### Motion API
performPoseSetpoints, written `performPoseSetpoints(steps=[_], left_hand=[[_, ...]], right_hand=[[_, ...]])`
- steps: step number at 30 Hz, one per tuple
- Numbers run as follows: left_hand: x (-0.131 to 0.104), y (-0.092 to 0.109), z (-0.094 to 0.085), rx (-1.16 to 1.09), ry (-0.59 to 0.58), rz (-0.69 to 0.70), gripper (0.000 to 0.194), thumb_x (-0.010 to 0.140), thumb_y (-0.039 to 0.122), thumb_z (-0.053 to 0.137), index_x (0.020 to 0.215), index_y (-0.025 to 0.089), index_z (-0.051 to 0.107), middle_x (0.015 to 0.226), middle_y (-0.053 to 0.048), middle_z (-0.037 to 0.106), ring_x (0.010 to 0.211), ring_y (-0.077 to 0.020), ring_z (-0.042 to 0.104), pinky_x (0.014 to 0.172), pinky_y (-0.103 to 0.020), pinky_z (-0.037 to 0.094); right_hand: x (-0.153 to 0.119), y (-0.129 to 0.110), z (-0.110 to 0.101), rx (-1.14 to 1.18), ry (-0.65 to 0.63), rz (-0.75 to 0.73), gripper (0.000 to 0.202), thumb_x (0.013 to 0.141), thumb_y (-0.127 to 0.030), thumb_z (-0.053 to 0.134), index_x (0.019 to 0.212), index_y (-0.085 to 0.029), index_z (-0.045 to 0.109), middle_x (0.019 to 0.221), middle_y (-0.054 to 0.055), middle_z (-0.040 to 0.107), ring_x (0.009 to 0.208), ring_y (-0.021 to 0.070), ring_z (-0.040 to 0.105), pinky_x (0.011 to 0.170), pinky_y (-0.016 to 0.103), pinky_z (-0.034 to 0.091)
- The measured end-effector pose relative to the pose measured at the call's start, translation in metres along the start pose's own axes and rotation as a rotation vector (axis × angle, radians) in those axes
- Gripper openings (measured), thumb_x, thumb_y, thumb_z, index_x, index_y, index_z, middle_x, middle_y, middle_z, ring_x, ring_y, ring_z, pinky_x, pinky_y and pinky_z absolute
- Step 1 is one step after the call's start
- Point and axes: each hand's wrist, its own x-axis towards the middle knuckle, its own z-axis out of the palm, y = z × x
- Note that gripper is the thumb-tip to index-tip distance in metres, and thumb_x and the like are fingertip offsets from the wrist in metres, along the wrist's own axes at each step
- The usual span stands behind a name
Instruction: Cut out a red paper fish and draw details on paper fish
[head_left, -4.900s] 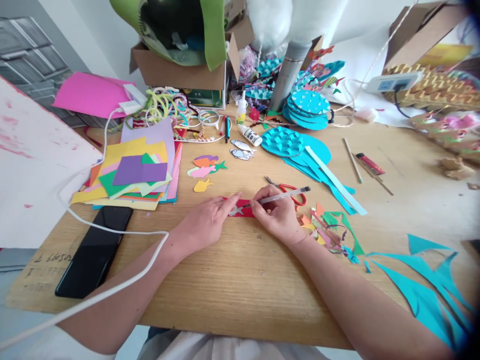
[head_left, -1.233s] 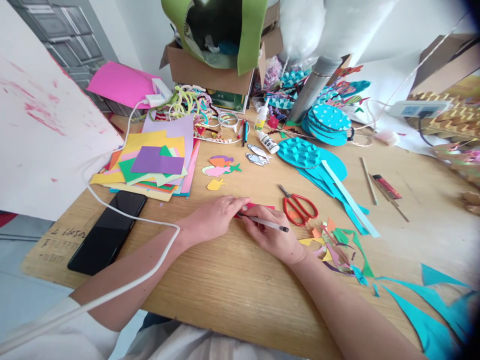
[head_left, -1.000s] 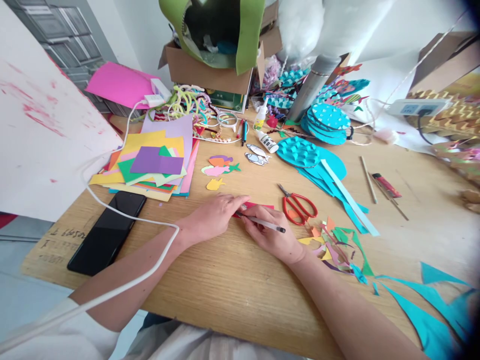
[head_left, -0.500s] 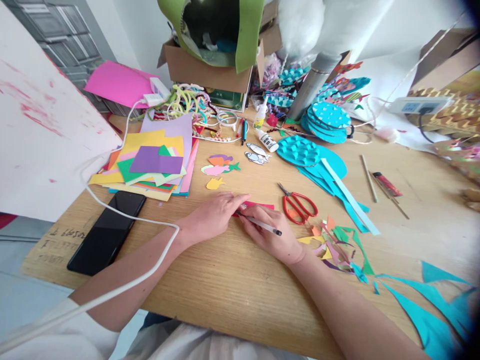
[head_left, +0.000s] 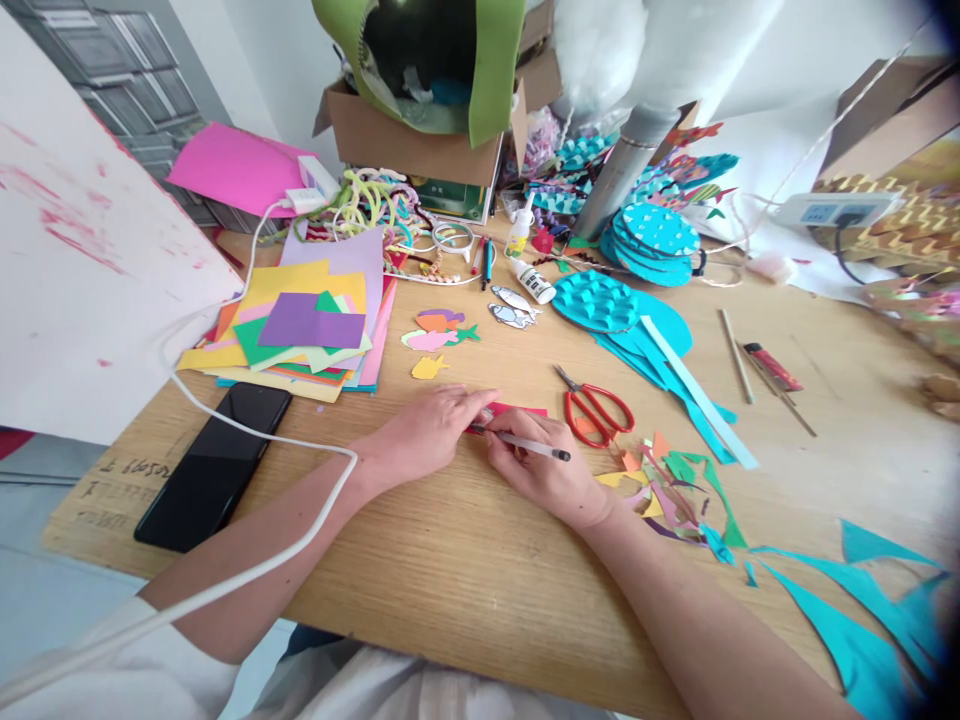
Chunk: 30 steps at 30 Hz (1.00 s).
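My right hand is closed round a pen, whose tip end is at a small red paper. My left hand presses on the left part of that paper with its fingers together; whatever lies beneath them is hidden. Just right of my right hand lie red-handled scissors, spread a little. Beyond my hands are a yellow paper fish, other coloured paper fish and white fish cutouts.
A phone and a white cable lie left, with stacked coloured papers behind. Paper scraps and blue pieces are at right. Glue bottles and a flask stand or lie farther back.
The pen in my right hand has tilted lower, its back end moving slightly right and toward the front. My left hand has stayed in place.
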Motion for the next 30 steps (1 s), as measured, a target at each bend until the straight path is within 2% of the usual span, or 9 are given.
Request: performPoseSetpoints(steps=[5,12,20,25,30], left_hand=[[0.000,0.001,0.000,0.035,0.018,0.005,0.055,0.079,-0.006,0.041,0.130,0.014,0.047,0.122,-0.011,0.063,0.118,-0.0205,0.056,0.102,-0.040,0.045],[0.001,0.003,0.000,0.082,0.034,0.042,0.044,0.085,-0.001,0.042,0.127,0.011,0.050,0.115,-0.013,0.066,0.111,-0.0212,0.061,0.105,-0.042,0.043],[0.002,0.000,0.008,0.051,0.105,0.074,0.049,0.082,-0.004,0.044,0.127,0.016,0.049,0.113,-0.008,0.068,0.105,-0.0184,0.064,0.110,-0.045,0.038],[0.001,-0.002,0.011,0.058,0.116,0.090,0.050,0.082,-0.004,0.046,0.128,0.017,0.048,0.117,-0.008,0.067,0.107,-0.0183,0.063,0.111,-0.044,0.037],[0.001,-0.002,0.010,0.068,0.101,0.096,0.046,0.083,-0.002,0.046,0.125,0.017,0.049,0.110,-0.006,0.068,0.104,-0.0181,0.064,0.111,-0.044,0.037]], right_hand=[[-0.001,0.001,-0.001,0.003,-0.014,0.062,0.007,0.086,-0.014,0.053,0.090,-0.018,0.055,0.064,0.000,0.064,0.048,0.0105,0.052,0.050,0.023,0.040],[0.002,0.000,-0.001,0.046,0.027,0.107,0.006,0.085,-0.013,0.053,0.085,-0.019,0.055,0.062,0.001,0.064,0.049,0.0119,0.055,0.049,0.022,0.041],[0.001,0.001,0.000,0.080,0.029,0.156,0.006,0.084,-0.013,0.053,0.084,-0.019,0.054,0.063,0.000,0.063,0.049,0.0110,0.054,0.048,0.022,0.040],[0.001,0.001,-0.001,0.063,0.025,0.150,0.006,0.084,-0.014,0.053,0.082,-0.020,0.053,0.061,-0.001,0.062,0.049,0.0113,0.054,0.048,0.022,0.040],[0.001,0.001,-0.002,0.057,0.013,0.153,0.005,0.084,-0.015,0.052,0.082,-0.020,0.052,0.061,0.000,0.062,0.050,0.0121,0.054,0.048,0.023,0.040]])
